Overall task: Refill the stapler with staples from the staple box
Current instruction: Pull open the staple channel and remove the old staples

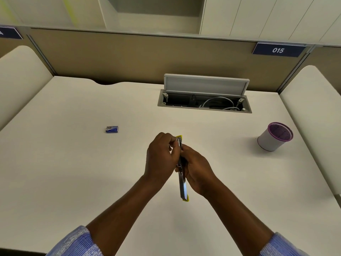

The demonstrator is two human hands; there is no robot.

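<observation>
A yellow and metal stapler [183, 189] is held above the middle of the desk, swung open lengthwise, with its shiny metal parts facing me. My right hand [196, 169] grips its middle from the right. My left hand [159, 156] pinches the far end of the stapler with its fingertips. Whether staples lie between those fingers is hidden. The small blue staple box [112, 129] lies on the desk, far to the left of both hands.
The white desk [73, 163] has an open cable hatch [204, 100] with its lid raised at the back. A white pen cup with a purple mesh rim [275, 136] stands at the right. Padded dividers flank both sides.
</observation>
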